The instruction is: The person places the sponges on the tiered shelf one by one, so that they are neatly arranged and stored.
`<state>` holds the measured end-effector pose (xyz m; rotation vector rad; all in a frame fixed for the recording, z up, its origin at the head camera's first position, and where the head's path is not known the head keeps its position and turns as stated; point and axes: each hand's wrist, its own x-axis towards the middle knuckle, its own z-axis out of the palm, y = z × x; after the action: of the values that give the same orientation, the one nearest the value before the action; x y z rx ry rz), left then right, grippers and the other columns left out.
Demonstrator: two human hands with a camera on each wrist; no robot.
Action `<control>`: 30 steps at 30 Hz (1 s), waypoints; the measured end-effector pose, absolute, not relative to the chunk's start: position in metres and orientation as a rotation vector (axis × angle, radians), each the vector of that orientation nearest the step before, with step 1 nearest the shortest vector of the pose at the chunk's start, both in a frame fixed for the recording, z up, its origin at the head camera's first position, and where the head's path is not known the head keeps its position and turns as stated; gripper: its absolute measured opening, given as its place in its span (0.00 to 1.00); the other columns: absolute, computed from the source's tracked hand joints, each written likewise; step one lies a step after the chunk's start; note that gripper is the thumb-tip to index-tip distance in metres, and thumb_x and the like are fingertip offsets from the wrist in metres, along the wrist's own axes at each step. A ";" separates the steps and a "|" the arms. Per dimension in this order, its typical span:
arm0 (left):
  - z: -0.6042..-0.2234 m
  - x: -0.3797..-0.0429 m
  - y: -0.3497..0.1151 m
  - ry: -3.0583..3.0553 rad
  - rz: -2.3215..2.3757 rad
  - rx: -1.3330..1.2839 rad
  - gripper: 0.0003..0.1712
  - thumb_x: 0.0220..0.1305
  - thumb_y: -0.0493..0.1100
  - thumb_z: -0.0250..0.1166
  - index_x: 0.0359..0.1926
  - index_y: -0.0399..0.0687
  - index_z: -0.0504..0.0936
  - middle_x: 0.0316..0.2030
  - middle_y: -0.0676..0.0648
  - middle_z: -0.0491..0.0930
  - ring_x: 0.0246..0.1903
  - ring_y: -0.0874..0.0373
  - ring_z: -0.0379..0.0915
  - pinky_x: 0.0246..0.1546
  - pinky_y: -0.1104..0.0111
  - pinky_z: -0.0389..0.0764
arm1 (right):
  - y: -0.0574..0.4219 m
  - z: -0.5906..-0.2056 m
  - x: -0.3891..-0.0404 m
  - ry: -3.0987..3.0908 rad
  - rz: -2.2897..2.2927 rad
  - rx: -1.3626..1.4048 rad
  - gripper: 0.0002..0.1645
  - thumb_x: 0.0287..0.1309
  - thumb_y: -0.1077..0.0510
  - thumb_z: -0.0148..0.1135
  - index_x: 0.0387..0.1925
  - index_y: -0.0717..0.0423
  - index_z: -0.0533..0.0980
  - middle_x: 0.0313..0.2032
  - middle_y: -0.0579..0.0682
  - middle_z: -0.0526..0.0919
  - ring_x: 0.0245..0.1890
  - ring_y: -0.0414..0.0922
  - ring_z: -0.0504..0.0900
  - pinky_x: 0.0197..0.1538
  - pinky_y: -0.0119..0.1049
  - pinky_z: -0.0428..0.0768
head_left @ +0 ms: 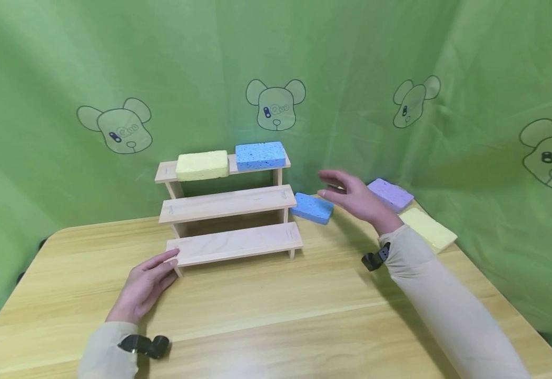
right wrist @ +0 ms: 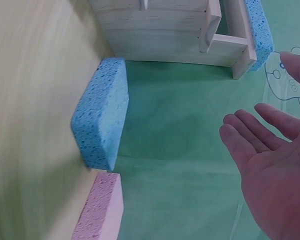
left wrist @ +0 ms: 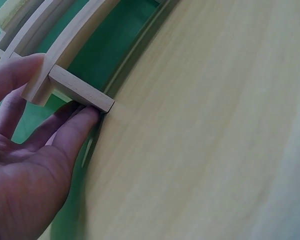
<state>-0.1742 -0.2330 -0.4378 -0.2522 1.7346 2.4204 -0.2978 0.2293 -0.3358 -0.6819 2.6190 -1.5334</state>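
Observation:
A three-tier wooden step rack [head_left: 238,243] stands toward the back of the table. My left hand [head_left: 144,287] holds the left end of its lowest step, thumb at the board and other fingers against the leg [left wrist: 82,89]. On the top step sit a pale yellow sponge [head_left: 202,166] and, to its right, a blue sponge [head_left: 260,157]. A second blue sponge [head_left: 312,208] lies on the table by the rack's right side. My right hand [head_left: 357,201] hovers in the air just right of that sponge, fingers extended, thumb apart and nothing held.
At the table's right edge lie a purple sponge [head_left: 391,195] and another pale yellow sponge [head_left: 429,229]. A green curtain [head_left: 352,47] with printed bear heads hangs close behind and to the right of the wooden table [head_left: 276,316]. Both wrists wear black straps with cameras.

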 end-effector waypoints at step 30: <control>-0.440 -0.175 -0.234 1.720 2.432 -0.258 0.12 0.65 0.32 0.65 0.42 0.52 0.88 0.53 0.55 0.75 0.51 0.62 0.76 0.58 0.65 0.75 | 0.247 -0.372 -0.291 2.624 -1.550 -0.642 0.40 0.62 0.55 0.67 0.69 0.66 0.61 0.67 0.64 0.64 0.67 0.59 0.64 0.70 0.52 0.60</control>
<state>-0.1749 -0.2341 -0.4401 -0.2575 1.7204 2.4318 -0.2908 0.2471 -0.3720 -0.6416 2.6243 -1.5499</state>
